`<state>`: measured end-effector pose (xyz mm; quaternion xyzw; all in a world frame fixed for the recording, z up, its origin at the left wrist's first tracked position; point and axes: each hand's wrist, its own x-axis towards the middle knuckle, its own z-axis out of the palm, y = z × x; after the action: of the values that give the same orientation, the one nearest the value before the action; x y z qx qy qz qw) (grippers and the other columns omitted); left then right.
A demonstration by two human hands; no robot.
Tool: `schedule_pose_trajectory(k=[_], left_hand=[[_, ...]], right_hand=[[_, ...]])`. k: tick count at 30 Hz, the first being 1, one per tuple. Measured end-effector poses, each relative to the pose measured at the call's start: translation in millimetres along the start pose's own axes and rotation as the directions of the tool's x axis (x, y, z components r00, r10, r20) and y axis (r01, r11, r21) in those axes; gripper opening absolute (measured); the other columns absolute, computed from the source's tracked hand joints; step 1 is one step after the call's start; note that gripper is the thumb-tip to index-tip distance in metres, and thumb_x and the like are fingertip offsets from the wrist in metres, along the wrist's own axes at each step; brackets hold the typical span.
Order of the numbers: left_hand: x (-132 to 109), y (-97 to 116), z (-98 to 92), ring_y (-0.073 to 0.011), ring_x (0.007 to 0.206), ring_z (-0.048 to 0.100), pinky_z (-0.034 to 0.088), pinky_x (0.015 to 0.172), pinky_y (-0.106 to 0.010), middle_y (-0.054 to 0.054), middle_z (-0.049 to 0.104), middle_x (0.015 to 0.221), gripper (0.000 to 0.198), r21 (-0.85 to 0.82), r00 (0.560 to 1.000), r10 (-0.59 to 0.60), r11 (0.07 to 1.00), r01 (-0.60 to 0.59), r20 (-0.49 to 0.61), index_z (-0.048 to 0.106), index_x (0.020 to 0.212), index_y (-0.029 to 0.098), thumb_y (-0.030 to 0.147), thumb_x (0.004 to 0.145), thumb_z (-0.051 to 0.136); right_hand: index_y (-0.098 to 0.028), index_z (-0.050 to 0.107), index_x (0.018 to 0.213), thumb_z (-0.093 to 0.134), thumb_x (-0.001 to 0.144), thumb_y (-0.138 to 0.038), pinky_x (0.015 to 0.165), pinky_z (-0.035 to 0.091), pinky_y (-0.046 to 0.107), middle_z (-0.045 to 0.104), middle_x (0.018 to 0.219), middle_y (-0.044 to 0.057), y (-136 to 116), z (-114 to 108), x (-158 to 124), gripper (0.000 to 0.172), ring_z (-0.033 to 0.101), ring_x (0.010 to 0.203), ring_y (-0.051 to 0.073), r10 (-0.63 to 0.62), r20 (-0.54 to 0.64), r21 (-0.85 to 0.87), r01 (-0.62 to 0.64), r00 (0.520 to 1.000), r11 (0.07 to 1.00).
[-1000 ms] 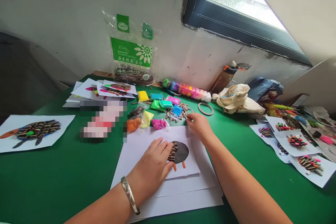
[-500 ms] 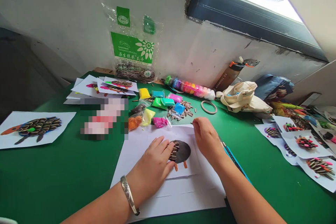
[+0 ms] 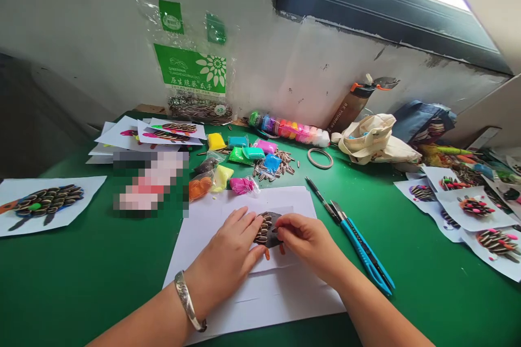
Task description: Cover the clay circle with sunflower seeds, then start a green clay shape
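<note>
Two bare hands met over a small sheet of paper [image 3: 266, 264] on the green table [image 3: 419, 314], where a dark oval [image 3: 274, 242] carried overlapping rows of striped seeds [image 3: 264, 230] on its left part. The left hand [image 3: 230, 252] lay flat, fingers side by side and gripping nothing, its fingertips next to the rows and its palm resting on the paper. The right hand [image 3: 311, 241] had thumb and forefinger pinched together over the oval, on what appeared to be a single seed [image 3: 275, 231], though the fingers hid most of it. Done well, this step would call for laying the seed at the slant of its neighbours, slightly lapping them, with pressure light enough not to dent the oval or shift the rows. The oval looked smooth, probably soft clay; the seeds were slim, pointed and hard-looking, with pale edges; two stubby orange legs [image 3: 267, 254] stuck out below. Beyond, loose seeds [image 3: 287, 165] lay scattered around a shiny blue packet [image 3: 272, 162], pillowy in its plastic. A slim pen [image 3: 321, 198] and a blue-handled cutter [image 3: 366, 260] lay beside the right forearm
</note>
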<state>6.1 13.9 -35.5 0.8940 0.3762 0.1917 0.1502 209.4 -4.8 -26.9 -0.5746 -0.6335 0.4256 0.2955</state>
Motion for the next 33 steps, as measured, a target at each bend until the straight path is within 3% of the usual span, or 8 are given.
schedule_pose_trajectory(k=[6,20,33], left_hand=[[3,1,-1.1,-0.0313,0.129,0.043,0.044,0.104,-0.049,-0.011,0.058,0.128,0.043,0.021,0.998,-0.016,1.0,0.014,0.059,0.05,0.128,0.014,0.025,0.087,0.057],[2,2,-0.3,-0.0329,0.128,0.044,0.043,0.103,-0.051,-0.013,0.058,0.128,0.044,0.051,0.998,-0.003,0.999,0.0,0.061,0.051,0.127,0.011,0.026,0.087,0.058],[1,1,2.2,-0.0334,0.128,0.043,0.044,0.103,-0.051,-0.012,0.058,0.128,0.044,0.058,0.999,-0.006,0.998,0.002,0.052,0.051,0.127,0.012,0.025,0.086,0.059]], right_hand=[[-0.023,0.057,0.087,0.047,0.088,-0.024,0.053,0.039,0.022,0.061,0.061,-0.005,3,5,0,0.01,0.053,0.055,0.011,-0.017,-0.021,-0.094,0.015,1.0,0.995],[-0.022,0.052,0.083,0.043,0.089,-0.021,0.055,0.035,0.022,0.056,0.068,-0.002,8,20,2,0.011,0.048,0.059,0.012,-0.131,-0.14,-0.317,0.08,0.981,0.945],[-0.021,0.048,0.076,0.038,0.09,-0.021,0.057,0.035,0.024,0.058,0.068,0.0,2,25,4,0.017,0.05,0.06,0.014,-0.101,-0.069,-0.438,0.06,0.993,0.897]])
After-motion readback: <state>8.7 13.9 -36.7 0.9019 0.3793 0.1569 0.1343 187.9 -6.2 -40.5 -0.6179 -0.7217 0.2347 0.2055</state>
